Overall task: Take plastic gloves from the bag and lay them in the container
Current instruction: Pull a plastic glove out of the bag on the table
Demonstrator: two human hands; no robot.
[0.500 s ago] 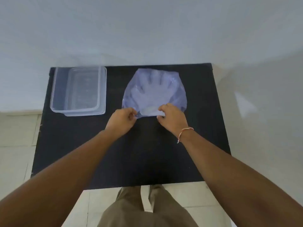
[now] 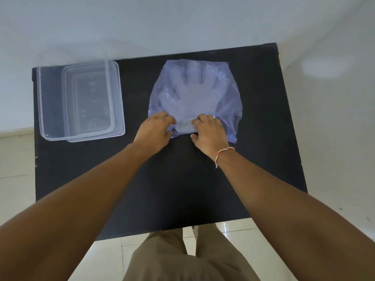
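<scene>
A translucent bluish plastic bag [image 2: 229, 102] lies flat at the back right of the black table [image 2: 182, 189]. A stack of clear plastic gloves [image 2: 192, 92] shows through it, fingers pointing away from me. My left hand [image 2: 155, 131] pinches the bag's near left edge at its mouth. My right hand [image 2: 210, 131] presses and grips the near edge just to the right, its fingers over the glove cuffs. A clear rectangular container [image 2: 50, 102] stands empty at the back left, apart from both hands.
The table stands against a pale wall [image 2: 182, 23]. Its right edge runs close to the bag. Tiled floor [image 2: 14, 189] lies on both sides, and my trousered legs [image 2: 182, 260] are at the near edge.
Both hands have shifted slightly forward onto the bag's mouth, and the fingers of each have spread over its near edge. The view has tilted a little.
</scene>
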